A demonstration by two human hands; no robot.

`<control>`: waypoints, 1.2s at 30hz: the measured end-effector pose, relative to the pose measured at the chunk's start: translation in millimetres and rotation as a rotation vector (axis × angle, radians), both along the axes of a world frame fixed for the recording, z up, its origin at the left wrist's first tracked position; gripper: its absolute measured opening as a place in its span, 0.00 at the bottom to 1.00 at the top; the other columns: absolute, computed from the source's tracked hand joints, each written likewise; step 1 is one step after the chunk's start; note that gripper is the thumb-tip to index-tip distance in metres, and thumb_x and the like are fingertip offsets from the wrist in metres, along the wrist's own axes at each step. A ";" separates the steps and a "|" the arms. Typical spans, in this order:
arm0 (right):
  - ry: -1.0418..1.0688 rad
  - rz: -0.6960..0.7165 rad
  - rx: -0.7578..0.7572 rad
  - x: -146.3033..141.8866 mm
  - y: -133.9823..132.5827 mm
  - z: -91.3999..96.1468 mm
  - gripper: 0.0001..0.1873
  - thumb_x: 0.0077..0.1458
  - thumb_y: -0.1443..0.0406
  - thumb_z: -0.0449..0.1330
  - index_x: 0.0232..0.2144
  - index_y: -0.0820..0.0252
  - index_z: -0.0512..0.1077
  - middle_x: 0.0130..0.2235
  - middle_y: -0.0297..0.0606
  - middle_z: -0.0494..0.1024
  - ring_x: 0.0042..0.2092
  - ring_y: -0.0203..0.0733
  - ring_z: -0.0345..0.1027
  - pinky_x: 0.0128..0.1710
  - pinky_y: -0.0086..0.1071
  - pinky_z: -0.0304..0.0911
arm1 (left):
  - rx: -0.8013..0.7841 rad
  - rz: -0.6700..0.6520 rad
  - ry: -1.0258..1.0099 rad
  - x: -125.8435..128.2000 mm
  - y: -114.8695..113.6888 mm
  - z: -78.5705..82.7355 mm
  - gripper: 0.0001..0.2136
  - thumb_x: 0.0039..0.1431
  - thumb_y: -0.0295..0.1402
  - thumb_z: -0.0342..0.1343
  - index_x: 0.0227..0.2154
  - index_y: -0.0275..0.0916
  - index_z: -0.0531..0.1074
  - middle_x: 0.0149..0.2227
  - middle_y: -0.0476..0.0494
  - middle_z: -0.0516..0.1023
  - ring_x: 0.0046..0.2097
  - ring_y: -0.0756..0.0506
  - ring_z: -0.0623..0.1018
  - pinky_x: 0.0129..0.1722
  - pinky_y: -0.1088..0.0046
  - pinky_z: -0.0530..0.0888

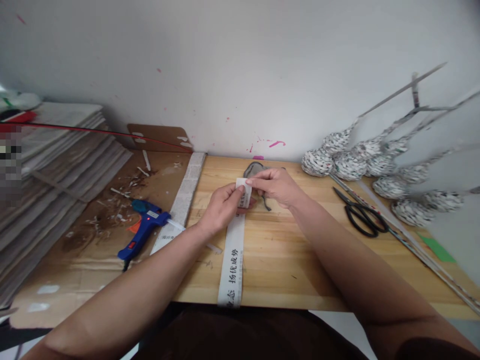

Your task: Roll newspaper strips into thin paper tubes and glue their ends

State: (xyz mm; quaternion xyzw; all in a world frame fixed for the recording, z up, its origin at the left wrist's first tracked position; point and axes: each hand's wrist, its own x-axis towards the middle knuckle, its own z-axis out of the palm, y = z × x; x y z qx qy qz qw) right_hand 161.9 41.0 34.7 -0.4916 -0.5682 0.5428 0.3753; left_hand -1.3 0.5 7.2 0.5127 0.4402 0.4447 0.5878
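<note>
The left hand [221, 206] and right hand [276, 186] are pinching the folded far end of a paper strip [232, 260] between fingertips. The rest is trailing from them across the desk [285, 260] toward the person. It looks light, limp, easily creased; best gripped at its edges.

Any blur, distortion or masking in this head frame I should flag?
Head view: even soft light, centre sharp, print legible on the paper strip pinched by left hand and right hand; paper balls on sticks smear and stretch toward the right edge; a pixelated patch sits at the left edge.
</note>
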 end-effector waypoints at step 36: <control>0.027 0.135 -0.032 8.2 4.0 -1.3 0.16 0.45 0.56 0.67 0.30 0.64 0.78 0.18 0.29 0.66 0.20 0.28 0.53 0.17 0.25 0.41 | -0.008 -0.034 -0.016 -1.1 1.8 -0.4 0.18 0.57 0.47 0.55 0.36 0.34 0.74 0.32 0.39 0.81 0.35 0.41 0.80 0.33 0.65 0.77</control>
